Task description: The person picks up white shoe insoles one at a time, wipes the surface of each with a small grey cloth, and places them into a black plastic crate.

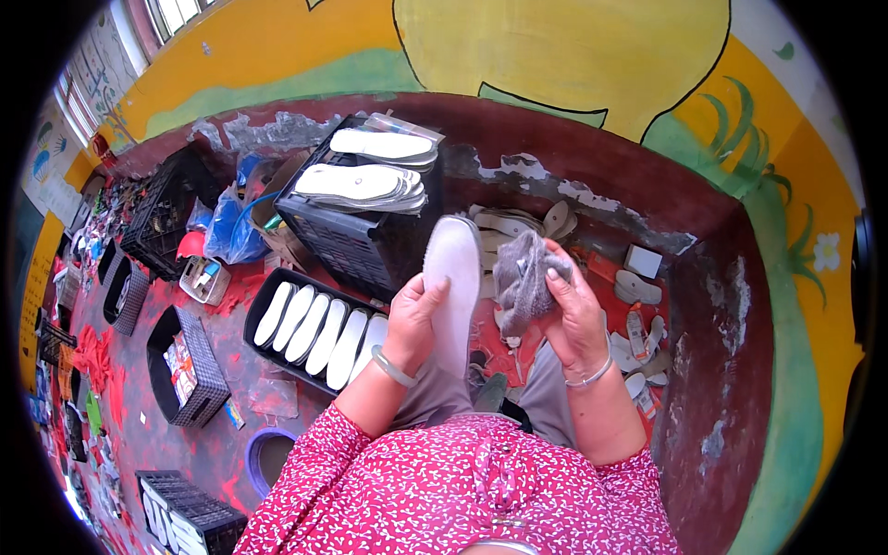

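My left hand (413, 314) grips a long white shoe insole (453, 277) by its lower edge, holding it upright in front of me. My right hand (572, 310) is closed on a crumpled grey cloth (524, 277) just right of the insole's top. The cloth and the insole are close together, and I cannot tell if they touch. Both wrists wear thin bangles. My red patterned sleeves and grey trousers fill the lower part of the view.
A black tray (262, 310) of white insoles lies on the floor at my left. Behind it a tall black crate (356, 245) carries stacked insoles. More black crates (190, 370) stand further left, loose insoles and small bottles (636, 328) lie at the right by the painted wall.
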Tool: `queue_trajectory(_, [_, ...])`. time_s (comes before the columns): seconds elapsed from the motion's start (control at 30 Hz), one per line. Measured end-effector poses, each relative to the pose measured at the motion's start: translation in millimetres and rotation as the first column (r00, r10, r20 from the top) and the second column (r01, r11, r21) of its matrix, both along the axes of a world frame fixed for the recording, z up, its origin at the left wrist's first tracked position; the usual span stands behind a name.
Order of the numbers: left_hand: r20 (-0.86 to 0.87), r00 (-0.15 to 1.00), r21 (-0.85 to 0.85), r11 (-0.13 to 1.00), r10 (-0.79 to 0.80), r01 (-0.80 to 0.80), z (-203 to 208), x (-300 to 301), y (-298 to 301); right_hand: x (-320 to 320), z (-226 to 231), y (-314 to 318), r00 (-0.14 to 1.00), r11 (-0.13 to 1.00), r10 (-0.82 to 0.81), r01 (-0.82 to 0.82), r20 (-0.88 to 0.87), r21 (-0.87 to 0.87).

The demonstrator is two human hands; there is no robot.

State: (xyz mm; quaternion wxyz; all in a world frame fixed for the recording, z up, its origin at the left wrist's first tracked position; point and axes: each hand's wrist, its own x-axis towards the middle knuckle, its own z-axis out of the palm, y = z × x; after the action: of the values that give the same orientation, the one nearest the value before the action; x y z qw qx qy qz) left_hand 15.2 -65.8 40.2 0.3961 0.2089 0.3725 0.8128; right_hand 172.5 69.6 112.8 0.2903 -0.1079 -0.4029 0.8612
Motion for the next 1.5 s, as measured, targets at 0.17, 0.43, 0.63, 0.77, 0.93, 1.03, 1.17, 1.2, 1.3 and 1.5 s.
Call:
queue_trajectory(0.17, [-0.25,0.968,-0.092,0.996,-0.027,0.003,11.4,19.3,-3.6,-7.9,19.5,-1.3,0.988,0.908,-0.155,0.147,-0.013,0.392])
queue_trajectory(0.43, [-0.911,0.402,-0.038,0.951,0.094,-0.308,25.2,25.5,-12.2,-7.7,27.1,4.6,0.939,0.375,-0.325,0.024,0.108,0.927])
queue_trajectory(0.63, [-0.842,0.539,-0.098,0.978,0.018,-0.185,31.8,27.5,-9.7,-9.1,1.6,1.5,0.907,0.627,-0.42,0.299,-0.012,0.719])
queue_trajectory(0.77, [-0.536,0.842,-0.158,0.987,-0.058,-0.032,20.1,26.6,-9.5,-11.2,-5.7,8.7,0.857,0.784,-0.514,0.485,-0.032,0.388])
queue_trajectory(0.93, [-0.09,0.987,-0.152,0.981,-0.135,0.12,24.9,22.9,-11.3,-1.4,3.3,27.8,0.973,0.96,-0.227,0.229,-0.028,0.16])
queue_trajectory(1.03, [-0.074,0.982,-0.149,0.976,-0.172,0.16,30.8,25.6,-6.0,-16.6,0.6,11.2,0.97,0.936,-0.231,0.203,0.068,0.288])
queue_trajectory(1.17, [-0.049,0.994,-0.076,0.992,-0.101,0.097,32.0,34.9,-1.7,-39.8,-12.6,-6.3,0.943,0.891,-0.33,0.299,0.037,0.343])
queue_trajectory(1.2, [-0.051,0.995,-0.07,0.994,-0.085,0.082,32.8,36.3,-1.8,-43.1,-16.4,-8.7,0.93,0.875,-0.367,0.334,0.031,0.35])
queue_trajectory(1.3, [-0.048,0.999,-0.048,0.999,-0.008,0.005,31.8,41.5,0.2,-43.4,-21.9,-15.1,0.899,0.823,-0.433,0.362,0.071,0.437])
queue_trajectory(1.5, [0.02,0.998,-0.079,0.995,0.056,-0.055,23.5,43.9,1.8,-38.8,-28.0,-30.7,0.875,0.75,-0.477,0.359,0.078,0.555])
